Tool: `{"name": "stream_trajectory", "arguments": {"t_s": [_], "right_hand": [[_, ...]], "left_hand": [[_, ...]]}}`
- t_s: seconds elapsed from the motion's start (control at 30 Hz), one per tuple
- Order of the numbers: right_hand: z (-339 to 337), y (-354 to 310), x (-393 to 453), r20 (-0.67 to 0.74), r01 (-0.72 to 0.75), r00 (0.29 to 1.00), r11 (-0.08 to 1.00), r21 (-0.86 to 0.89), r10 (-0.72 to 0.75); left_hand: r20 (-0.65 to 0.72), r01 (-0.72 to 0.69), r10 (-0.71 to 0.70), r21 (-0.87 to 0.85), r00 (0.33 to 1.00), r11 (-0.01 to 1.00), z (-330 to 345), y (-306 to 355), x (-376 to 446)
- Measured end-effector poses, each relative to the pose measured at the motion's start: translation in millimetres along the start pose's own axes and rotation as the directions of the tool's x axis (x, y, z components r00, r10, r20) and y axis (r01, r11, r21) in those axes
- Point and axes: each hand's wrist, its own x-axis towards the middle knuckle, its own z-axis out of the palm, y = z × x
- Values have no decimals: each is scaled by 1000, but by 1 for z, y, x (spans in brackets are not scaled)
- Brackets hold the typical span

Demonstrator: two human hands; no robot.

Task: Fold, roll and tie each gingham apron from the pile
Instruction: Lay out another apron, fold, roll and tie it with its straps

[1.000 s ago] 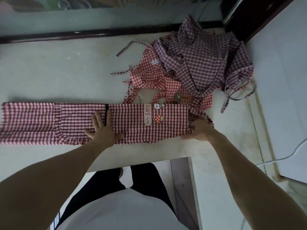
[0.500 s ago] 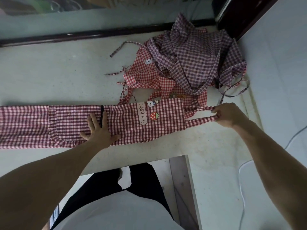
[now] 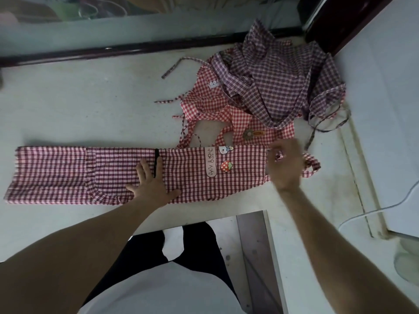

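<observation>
The folded red gingham apron (image 3: pixel 127 175) lies flat as a long band near the counter's (image 3: pixel 90 105) front edge, its long axis running left to right along that edge, the bib end with the strawberry patch (image 3: pixel 226 166) toward the right. A strap loop (image 3: pixel 314 165) sticks out past that right end. The left hand (image 3: pixel 152 186) rests palm down on the band's middle, fingers spread and straight, forearm reaching in from the lower left. The right hand (image 3: pixel 284 165) is at the bib end, fingers curled; it is blurred, but it seems to pinch the strap where it meets the cloth. Its forearm comes up from the lower right. The pile of aprons (image 3: pixel 267 87), red and purple gingham, sits crumpled toward the counter's far right corner, its near edge just touching the band.
</observation>
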Motion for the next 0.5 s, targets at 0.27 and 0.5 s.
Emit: {"name": "stream_trajectory", "arguments": {"t_s": [0.27,0.5], "right_hand": [[127,-100,-125,812,285,580,951,-120,-71],[135,-88,-143,705,245,702,964,-109,-98]], "left_hand": [[-165,-114,108,-27,980,993,10,-25,-9],[-184,-282,287,52,940,958,22,-134,-9]]}}
